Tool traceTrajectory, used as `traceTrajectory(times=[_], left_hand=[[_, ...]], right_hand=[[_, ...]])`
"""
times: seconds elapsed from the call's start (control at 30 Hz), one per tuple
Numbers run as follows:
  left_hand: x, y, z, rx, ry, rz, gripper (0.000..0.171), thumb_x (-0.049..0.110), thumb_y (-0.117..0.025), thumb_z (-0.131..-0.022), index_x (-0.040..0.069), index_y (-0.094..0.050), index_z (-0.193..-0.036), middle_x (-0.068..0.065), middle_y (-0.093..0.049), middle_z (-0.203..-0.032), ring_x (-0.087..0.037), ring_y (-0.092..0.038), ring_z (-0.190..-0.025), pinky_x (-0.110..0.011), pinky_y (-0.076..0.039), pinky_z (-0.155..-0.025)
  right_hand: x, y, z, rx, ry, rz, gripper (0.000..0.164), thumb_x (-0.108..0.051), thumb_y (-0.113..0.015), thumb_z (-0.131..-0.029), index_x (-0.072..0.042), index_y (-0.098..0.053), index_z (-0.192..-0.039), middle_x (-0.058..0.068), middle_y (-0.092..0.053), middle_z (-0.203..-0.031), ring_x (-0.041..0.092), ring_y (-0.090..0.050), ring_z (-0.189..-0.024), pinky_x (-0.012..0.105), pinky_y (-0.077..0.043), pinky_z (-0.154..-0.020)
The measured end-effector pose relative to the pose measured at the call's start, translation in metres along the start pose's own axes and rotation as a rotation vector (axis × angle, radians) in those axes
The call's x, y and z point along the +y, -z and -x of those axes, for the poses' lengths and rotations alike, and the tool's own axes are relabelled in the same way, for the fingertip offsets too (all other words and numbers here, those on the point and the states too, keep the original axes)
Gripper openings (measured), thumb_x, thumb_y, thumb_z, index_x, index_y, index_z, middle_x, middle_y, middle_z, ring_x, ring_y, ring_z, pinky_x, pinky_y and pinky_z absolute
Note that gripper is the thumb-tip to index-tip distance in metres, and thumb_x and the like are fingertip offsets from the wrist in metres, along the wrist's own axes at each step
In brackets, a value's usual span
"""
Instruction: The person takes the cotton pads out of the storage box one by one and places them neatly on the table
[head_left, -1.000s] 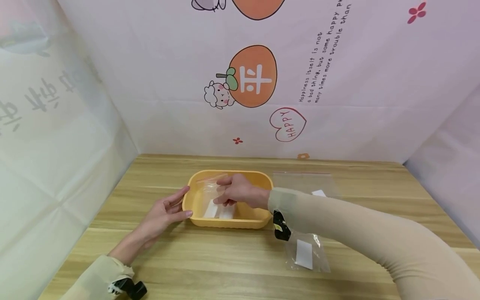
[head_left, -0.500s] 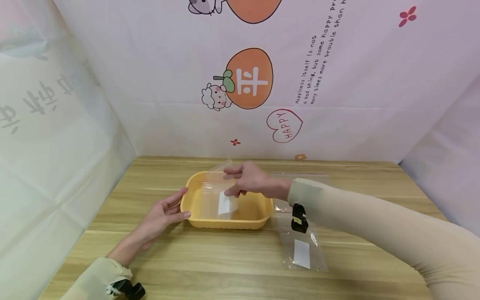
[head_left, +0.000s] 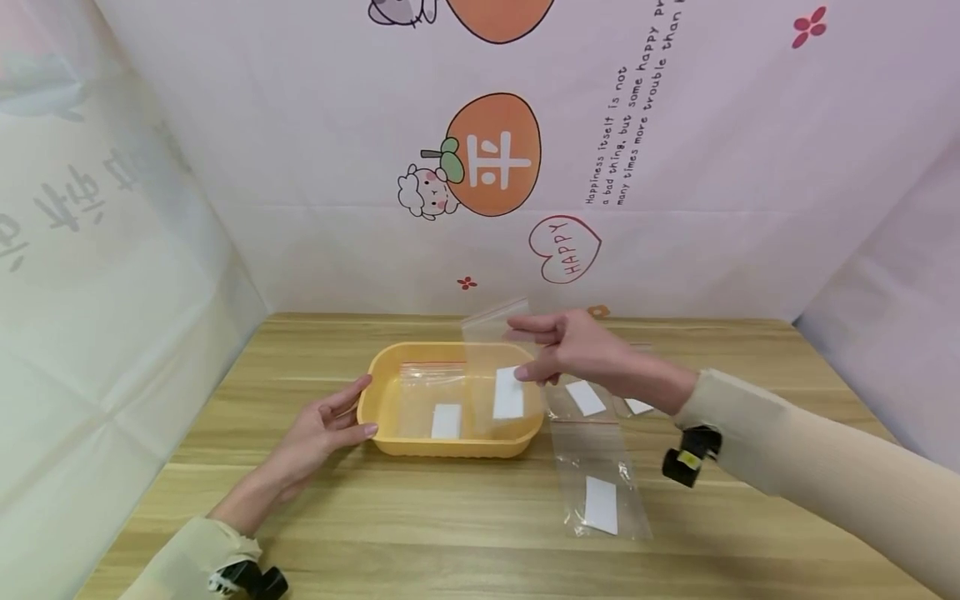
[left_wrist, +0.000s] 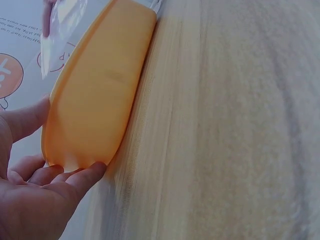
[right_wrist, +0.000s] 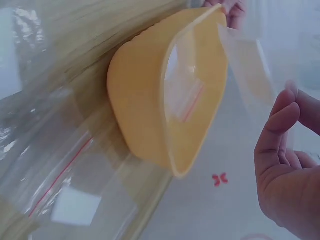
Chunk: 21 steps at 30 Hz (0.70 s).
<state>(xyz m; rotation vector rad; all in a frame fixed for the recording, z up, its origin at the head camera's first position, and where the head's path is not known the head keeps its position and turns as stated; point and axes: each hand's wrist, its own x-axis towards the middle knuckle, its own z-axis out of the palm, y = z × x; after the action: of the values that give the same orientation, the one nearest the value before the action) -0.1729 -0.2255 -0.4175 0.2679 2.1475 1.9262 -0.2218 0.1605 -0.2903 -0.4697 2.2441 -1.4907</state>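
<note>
The yellow plastic tub (head_left: 457,447) stands on the wooden table, my left hand (head_left: 318,437) gripping its left end. In the left wrist view, thumb and fingertips lie along the rim and end wall of the tub (left_wrist: 102,85). My right hand (head_left: 588,354) pinches a clear zip-lock bag (head_left: 483,358) with a white slip (head_left: 508,393), held up over the tub's right part. Another zip-lock bag (head_left: 420,396) with a white slip lies inside the tub. The right wrist view shows the thumb and index finger of my right hand (right_wrist: 290,165) meeting on the held bag.
Right of the tub, several more clear bags lie on the table, among them a front bag (head_left: 600,467) and one behind it (head_left: 585,400), each with a white slip. A printed backdrop (head_left: 337,167) rises at the table's back edge.
My right hand has lifted a bag from inside the tub and moved it up and to the right. Another bag shows in the tub. My left hand keeps its hold on the tub.
</note>
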Motion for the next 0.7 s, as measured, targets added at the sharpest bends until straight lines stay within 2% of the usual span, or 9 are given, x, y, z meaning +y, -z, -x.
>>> traceTrajectory(times=[0.2, 0.37, 0.5, 0.7], left_hand=[[0.001, -0.001, 0.001, -0.01, 0.0, -0.005, 0.087, 0.013, -0.077, -0.098, 0.007, -0.024, -0.168, -0.019, -0.016, -0.172, -0.041, -0.03, -0.151, -0.021, -0.048, -0.101], [0.002, -0.001, 0.0, -0.007, 0.006, -0.009, 0.087, 0.014, -0.077, -0.098, 0.007, -0.025, -0.168, -0.017, -0.016, -0.173, -0.04, -0.031, -0.151, -0.02, -0.047, -0.101], [0.002, -0.002, -0.001, 0.0, 0.022, -0.007, 0.087, 0.014, -0.078, -0.098, 0.008, -0.027, -0.167, -0.015, -0.018, -0.173, -0.039, -0.034, -0.15, -0.022, -0.047, -0.102], [0.0, -0.002, -0.002, -0.004, 0.023, -0.006, 0.086, 0.013, -0.077, -0.098, 0.008, -0.026, -0.168, -0.015, -0.017, -0.173, -0.039, -0.033, -0.15, -0.022, -0.047, -0.102]], right_hand=[[0.014, 0.026, 0.04, 0.012, 0.056, -0.004, 0.082, -0.003, -0.083, -0.088, -0.004, -0.043, -0.16, 0.013, -0.053, -0.156, 0.014, -0.053, -0.063, 0.026, -0.051, -0.062], [0.031, 0.041, 0.074, 0.039, 0.047, -0.02, 0.087, -0.006, -0.083, -0.087, -0.003, -0.039, -0.162, 0.014, -0.048, -0.159, 0.011, -0.05, -0.062, 0.025, -0.051, -0.061], [0.054, 0.051, 0.099, 0.049, 0.02, -0.032, 0.088, -0.008, -0.083, -0.089, -0.003, -0.036, -0.163, 0.018, -0.044, -0.161, 0.012, -0.057, -0.07, 0.029, -0.056, -0.065], [0.095, 0.06, 0.128, 0.052, -0.035, -0.059, 0.082, -0.01, -0.078, -0.095, -0.003, -0.034, -0.164, 0.021, -0.04, -0.163, 0.01, -0.061, -0.08, 0.031, -0.056, -0.072]])
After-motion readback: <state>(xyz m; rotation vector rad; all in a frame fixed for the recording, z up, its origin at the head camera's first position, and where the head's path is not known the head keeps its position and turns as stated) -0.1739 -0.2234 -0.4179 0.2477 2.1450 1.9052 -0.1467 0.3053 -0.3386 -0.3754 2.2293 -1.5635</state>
